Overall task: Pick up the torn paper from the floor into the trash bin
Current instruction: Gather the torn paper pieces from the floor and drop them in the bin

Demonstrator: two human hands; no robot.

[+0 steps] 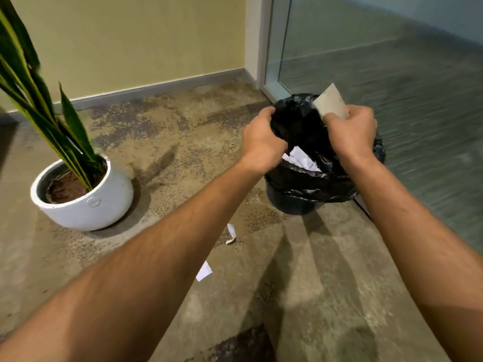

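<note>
Head view: The left hand [262, 137] grips the raised edge of the black bin liner [295, 121], fingers curled around the plastic. The right hand [351, 131] pinches a piece of torn paper [330, 101], which stands up above the knuckles, over the far side of the bin opening. The trash bin [295, 202] stands on the floor just beside the glass panel [392, 74]; its liner folds down over the rim. More white paper scraps [303, 159] lie inside the liner, between the two hands.

Two torn pieces remain on the patterned carpet [170, 126]: one scrap [231, 233] near the bin base, partly behind the left forearm, and a second scrap [203, 271] closer to the camera. A white plant pot [86, 202] holding a long-leaved plant [39, 82] stands well apart to the left, near the yellow wall [130, 35].
</note>
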